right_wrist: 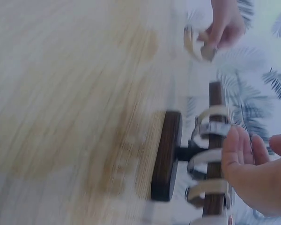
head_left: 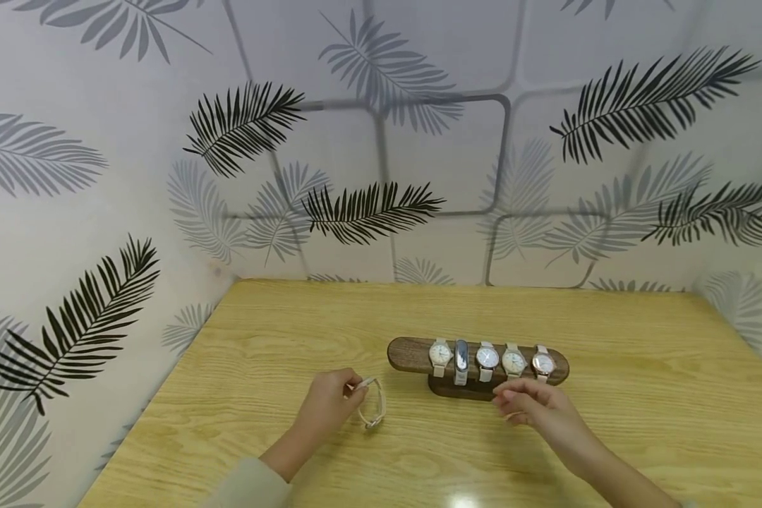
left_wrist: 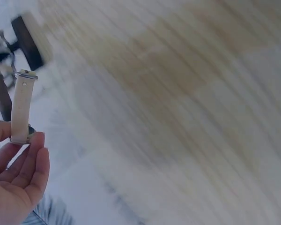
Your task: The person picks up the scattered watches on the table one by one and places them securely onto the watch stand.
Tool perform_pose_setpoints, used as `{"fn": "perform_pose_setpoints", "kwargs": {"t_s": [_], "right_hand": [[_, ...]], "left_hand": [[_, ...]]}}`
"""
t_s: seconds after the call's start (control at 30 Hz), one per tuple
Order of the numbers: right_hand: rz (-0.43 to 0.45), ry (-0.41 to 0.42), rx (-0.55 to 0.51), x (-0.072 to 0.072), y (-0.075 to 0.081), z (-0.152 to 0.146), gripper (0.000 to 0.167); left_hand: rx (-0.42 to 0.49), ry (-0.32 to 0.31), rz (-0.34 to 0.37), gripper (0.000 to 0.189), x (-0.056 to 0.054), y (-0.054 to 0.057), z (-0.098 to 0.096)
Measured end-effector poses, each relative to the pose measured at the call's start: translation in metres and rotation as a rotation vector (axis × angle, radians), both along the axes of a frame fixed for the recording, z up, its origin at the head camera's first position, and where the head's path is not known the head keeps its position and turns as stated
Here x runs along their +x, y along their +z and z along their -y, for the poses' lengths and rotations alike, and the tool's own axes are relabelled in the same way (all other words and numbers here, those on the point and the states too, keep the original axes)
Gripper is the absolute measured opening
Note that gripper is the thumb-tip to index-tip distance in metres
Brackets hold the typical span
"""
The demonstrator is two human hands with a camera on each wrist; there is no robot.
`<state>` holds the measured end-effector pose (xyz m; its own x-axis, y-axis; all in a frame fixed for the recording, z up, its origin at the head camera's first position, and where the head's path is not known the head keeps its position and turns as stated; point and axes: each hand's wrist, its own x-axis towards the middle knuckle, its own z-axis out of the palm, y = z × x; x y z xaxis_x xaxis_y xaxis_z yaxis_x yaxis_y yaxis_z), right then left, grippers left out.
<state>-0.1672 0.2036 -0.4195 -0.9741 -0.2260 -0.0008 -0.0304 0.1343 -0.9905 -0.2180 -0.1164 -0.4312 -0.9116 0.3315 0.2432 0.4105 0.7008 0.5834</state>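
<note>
My left hand point(head_left: 331, 401) pinches a wristwatch point(head_left: 374, 405) with a pale beige strap, left of the watch stand. Its strap point(left_wrist: 22, 108) stands up from my fingers in the left wrist view, buckle end on top, and the watch forms a loop. My right hand point(head_left: 542, 409) is in front of the stand's right half with nothing in its fingers, which are loosely bent. The dark wooden watch stand point(head_left: 409, 353) carries several watches on its bar. In the right wrist view my right hand point(right_wrist: 257, 168) overlaps the bar beside the straps.
On the bar sit a dark-screened fitness band point(head_left: 461, 356) and several round-faced watches point(head_left: 487, 358) with pale straps. The bar's left end is bare wood. Around the stand runs a light wood table point(head_left: 279, 317), backed by walls point(head_left: 438, 155) with a feather pattern.
</note>
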Motion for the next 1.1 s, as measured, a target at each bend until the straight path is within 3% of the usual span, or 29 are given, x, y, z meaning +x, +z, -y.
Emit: {"fn": "perform_pose_setpoints", "kwargs": {"t_s": [0.1,0.17,0.43,0.57,0.73,0.87,0.97,1.1], "right_hand": [[0.11,0.148,-0.145,0.0,-0.001,0.009,0.023],[0.166,0.19,-0.202,0.0,-0.002,0.015,0.023],[0.307,0.133,-0.233,-0.002,-0.01,0.041,0.035],[0.328,0.042,-0.224,-0.005,-0.012,0.05,0.034],[0.335,-0.078,-0.187,-0.006,-0.018,0.054,0.031],[0.342,-0.113,-0.179,-0.003,-0.021,0.054,0.025],[0.326,-0.114,-0.189,-0.003,-0.02,0.052,0.021],[0.322,-0.145,-0.222,-0.004,-0.014,0.051,0.017]], "left_hand": [[0.007,-0.04,-0.001,0.008,0.005,0.001,-0.018],[0.006,-0.062,-0.018,0.008,0.009,0.001,-0.03],[-0.085,-0.087,-0.125,0.009,0.016,-0.008,-0.066],[-0.23,-0.111,-0.324,0.014,0.02,-0.013,-0.08],[-0.416,-0.141,-0.702,0.025,0.029,-0.016,-0.093],[-0.505,-0.15,-0.966,0.023,0.034,-0.016,-0.099],[-0.538,-0.154,-1.076,0.017,0.035,-0.015,-0.102],[-0.547,-0.141,-1.178,0.03,0.034,-0.014,-0.106]]}}
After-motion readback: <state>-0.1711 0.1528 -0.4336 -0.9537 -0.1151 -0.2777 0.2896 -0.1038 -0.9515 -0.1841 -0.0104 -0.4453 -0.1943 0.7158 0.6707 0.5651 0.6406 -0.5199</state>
